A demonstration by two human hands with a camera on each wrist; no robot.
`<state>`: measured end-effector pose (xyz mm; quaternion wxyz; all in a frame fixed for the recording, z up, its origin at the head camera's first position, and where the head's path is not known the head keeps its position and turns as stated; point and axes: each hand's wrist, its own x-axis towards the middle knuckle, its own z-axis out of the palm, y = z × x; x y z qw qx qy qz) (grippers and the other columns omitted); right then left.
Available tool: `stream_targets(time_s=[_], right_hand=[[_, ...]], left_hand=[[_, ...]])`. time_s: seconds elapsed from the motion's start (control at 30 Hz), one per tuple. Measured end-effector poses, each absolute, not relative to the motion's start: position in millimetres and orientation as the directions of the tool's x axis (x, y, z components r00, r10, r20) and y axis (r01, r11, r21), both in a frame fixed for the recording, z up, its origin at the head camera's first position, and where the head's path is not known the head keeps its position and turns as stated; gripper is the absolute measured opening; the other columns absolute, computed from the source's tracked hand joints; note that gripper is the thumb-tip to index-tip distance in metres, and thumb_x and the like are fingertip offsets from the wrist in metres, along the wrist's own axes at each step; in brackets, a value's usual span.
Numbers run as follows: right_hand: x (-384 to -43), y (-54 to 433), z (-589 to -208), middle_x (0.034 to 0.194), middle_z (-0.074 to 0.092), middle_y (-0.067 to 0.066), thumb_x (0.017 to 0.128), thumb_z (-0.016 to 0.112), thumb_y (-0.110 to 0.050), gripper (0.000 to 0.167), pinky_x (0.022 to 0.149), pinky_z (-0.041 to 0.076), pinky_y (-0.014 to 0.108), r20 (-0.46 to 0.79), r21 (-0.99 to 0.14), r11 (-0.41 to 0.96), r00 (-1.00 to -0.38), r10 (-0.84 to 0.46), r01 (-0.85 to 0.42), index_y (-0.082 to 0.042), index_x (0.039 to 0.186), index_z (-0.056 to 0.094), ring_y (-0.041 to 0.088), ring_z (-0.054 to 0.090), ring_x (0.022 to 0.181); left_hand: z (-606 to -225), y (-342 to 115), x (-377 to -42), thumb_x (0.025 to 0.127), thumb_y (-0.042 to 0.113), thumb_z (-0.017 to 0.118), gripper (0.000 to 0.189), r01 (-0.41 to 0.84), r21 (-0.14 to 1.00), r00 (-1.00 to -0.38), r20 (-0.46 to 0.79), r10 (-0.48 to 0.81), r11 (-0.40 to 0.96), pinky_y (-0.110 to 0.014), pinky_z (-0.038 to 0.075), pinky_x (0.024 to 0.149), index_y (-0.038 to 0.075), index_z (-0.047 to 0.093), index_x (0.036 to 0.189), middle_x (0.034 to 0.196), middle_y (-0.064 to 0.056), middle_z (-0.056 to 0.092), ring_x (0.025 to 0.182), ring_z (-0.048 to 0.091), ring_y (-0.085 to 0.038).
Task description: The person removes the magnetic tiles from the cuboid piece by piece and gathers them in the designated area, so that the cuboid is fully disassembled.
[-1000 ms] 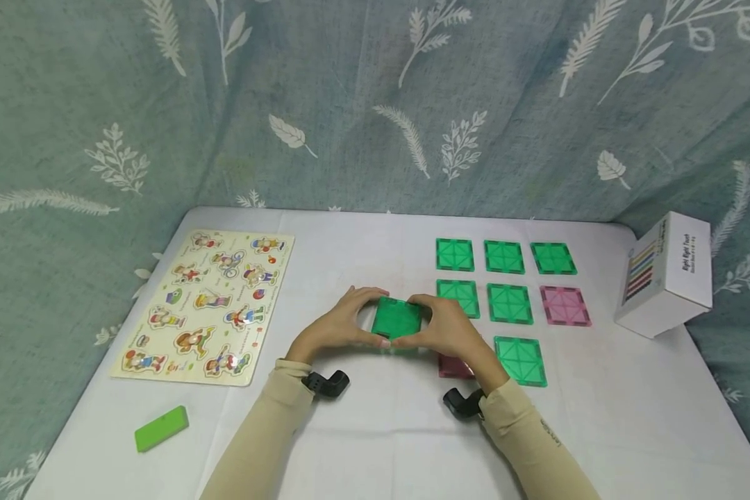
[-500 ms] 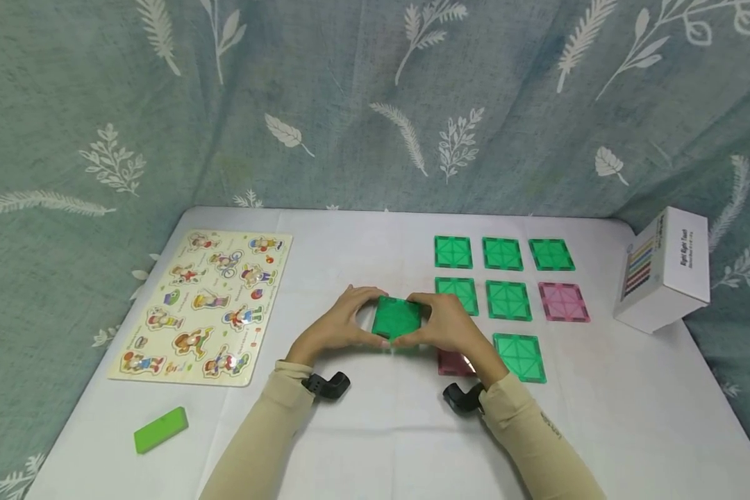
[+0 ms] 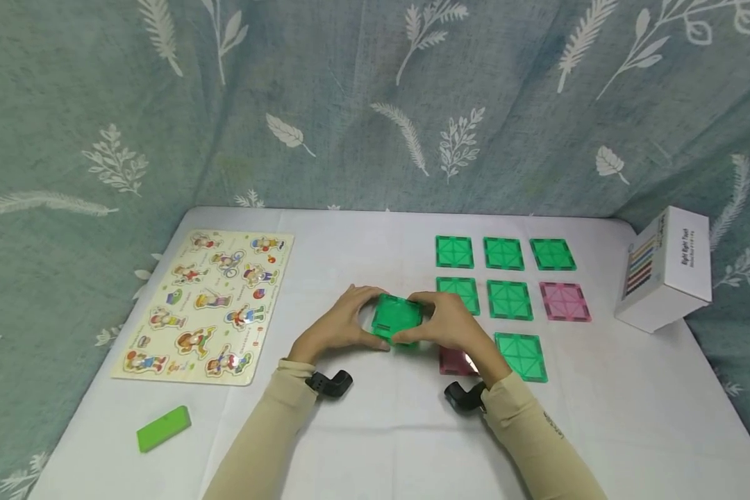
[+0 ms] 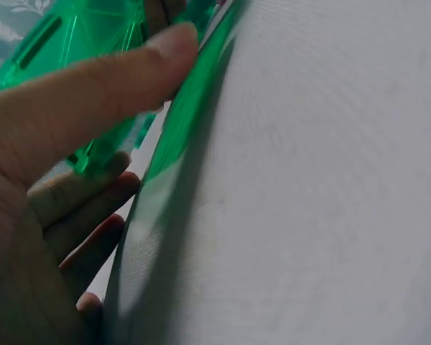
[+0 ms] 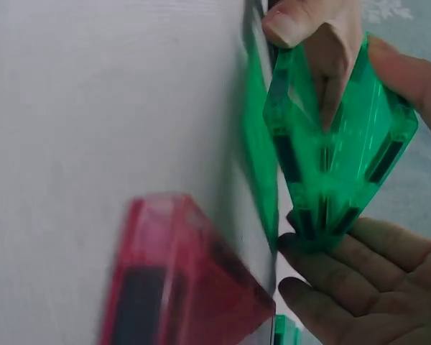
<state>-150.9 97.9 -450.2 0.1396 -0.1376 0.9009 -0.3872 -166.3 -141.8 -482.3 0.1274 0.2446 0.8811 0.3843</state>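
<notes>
Two green magnetic tiles [image 3: 395,314] are held between my hands, low over the white table. The right wrist view shows the green tiles [image 5: 373,136] spread apart like a V, joined near the bottom fingers. My left hand [image 3: 342,325] grips their left side, with its thumb [image 4: 122,90] across the near edge and its fingers on the far side. Opposite it, my right hand [image 3: 446,325] pinches the right side between thumb and fingers. A pink magnetic tile [image 3: 455,361] lies flat beside the right wrist, partly hidden by the forearm.
Right of the hands, several green tiles [image 3: 509,301] and another pink tile [image 3: 564,302] lie in rows. A white box [image 3: 665,271] stands at the far right. On the left are a picture puzzle board [image 3: 203,309] and a light green block [image 3: 164,428].
The held green tiles have tilted and parted at the near edge, so a lower one now shows beneath. My right thumb has shifted slightly upward; both arms stay nearly in place.
</notes>
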Motion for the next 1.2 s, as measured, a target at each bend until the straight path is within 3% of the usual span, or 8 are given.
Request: stream_targets(time_s=[0.2, 0.33, 0.47, 0.7, 0.9, 1.03, 1.2], right_hand=[[-151.2, 103.1, -447.7, 0.140, 0.063, 0.006, 0.065, 0.090, -0.054, 0.083, 0.102, 0.055, 0.049, -0.196, -0.802, 0.596, -0.926, -0.323, -0.038, -0.015, 0.134, 0.064, 0.030, 0.061, 0.125], [-150.1, 114.3, -443.7, 0.146, 0.057, 0.008, 0.067, 0.089, -0.054, 0.085, 0.108, 0.052, 0.052, -0.211, -0.825, 0.565, -0.933, -0.291, 0.011, -0.018, 0.137, 0.060, 0.035, 0.056, 0.134], [-148.0, 133.7, -434.2, 0.152, 0.051, 0.006, 0.068, 0.088, -0.056, 0.088, 0.110, 0.049, 0.056, -0.173, -0.817, 0.576, -0.945, -0.277, -0.020, -0.022, 0.142, 0.055, 0.035, 0.050, 0.141], [-138.9, 183.6, -422.0, 0.159, 0.044, 0.008, 0.070, 0.089, -0.052, 0.095, 0.111, 0.042, 0.066, -0.092, -0.750, 0.650, -0.953, -0.288, -0.124, -0.021, 0.149, 0.048, 0.038, 0.040, 0.147], [-126.8, 237.0, -420.0, 0.154, 0.048, 0.019, 0.070, 0.090, -0.046, 0.093, 0.106, 0.043, 0.071, -0.020, -0.651, 0.730, -0.957, -0.289, -0.207, -0.012, 0.147, 0.050, 0.046, 0.044, 0.141], [-112.3, 271.8, -419.7, 0.153, 0.045, 0.024, 0.069, 0.091, -0.046, 0.096, 0.101, 0.042, 0.076, -0.058, -0.630, 0.764, -0.972, -0.228, -0.141, -0.010, 0.148, 0.049, 0.052, 0.042, 0.138], [-94.1, 307.2, -422.9, 0.153, 0.041, 0.032, 0.068, 0.091, -0.044, 0.105, 0.099, 0.040, 0.078, -0.143, -0.610, 0.791, -0.978, -0.153, -0.035, -0.004, 0.151, 0.042, 0.059, 0.038, 0.137]], left_hand=[[-482.1, -142.9, -167.5, 0.064, 0.043, 0.095, 0.098, 0.310, 0.723, -0.854, -0.073, 0.515, 0.617, -0.046, 0.004, 0.133, 0.011, 0.050, 0.144, 0.152, -0.007, 0.050, 0.151, 0.034, -0.028], [-483.0, -138.2, -170.2, 0.063, 0.043, 0.095, 0.096, 0.345, 0.720, -0.845, -0.040, 0.533, 0.602, -0.048, 0.005, 0.133, 0.011, 0.052, 0.142, 0.150, -0.007, 0.053, 0.149, 0.038, -0.027], [-482.6, -136.5, -170.7, 0.062, 0.044, 0.095, 0.092, 0.341, 0.730, -0.846, -0.036, 0.532, 0.592, -0.049, 0.013, 0.132, 0.018, 0.055, 0.140, 0.148, -0.002, 0.054, 0.147, 0.040, -0.025], [-481.0, -141.6, -163.8, 0.064, 0.045, 0.094, 0.090, 0.280, 0.764, -0.854, -0.078, 0.515, 0.581, -0.047, 0.009, 0.132, 0.020, 0.055, 0.141, 0.150, -0.001, 0.052, 0.149, 0.037, -0.025], [-475.9, -146.2, -146.7, 0.065, 0.047, 0.093, 0.087, 0.241, 0.798, -0.865, -0.082, 0.496, 0.552, -0.052, 0.033, 0.124, 0.023, 0.055, 0.139, 0.148, 0.004, 0.052, 0.146, 0.042, -0.023], [-470.6, -135.2, -127.5, 0.063, 0.049, 0.093, 0.082, 0.289, 0.798, -0.853, -0.037, 0.520, 0.530, -0.049, 0.038, 0.121, 0.026, 0.057, 0.133, 0.141, 0.007, 0.056, 0.140, 0.047, -0.019], [-462.6, -109.9, -98.3, 0.062, 0.057, 0.091, 0.085, 0.428, 0.723, -0.784, -0.003, 0.621, 0.543, -0.042, 0.046, 0.115, 0.024, 0.056, 0.131, 0.134, 0.011, 0.059, 0.129, 0.053, -0.012]])
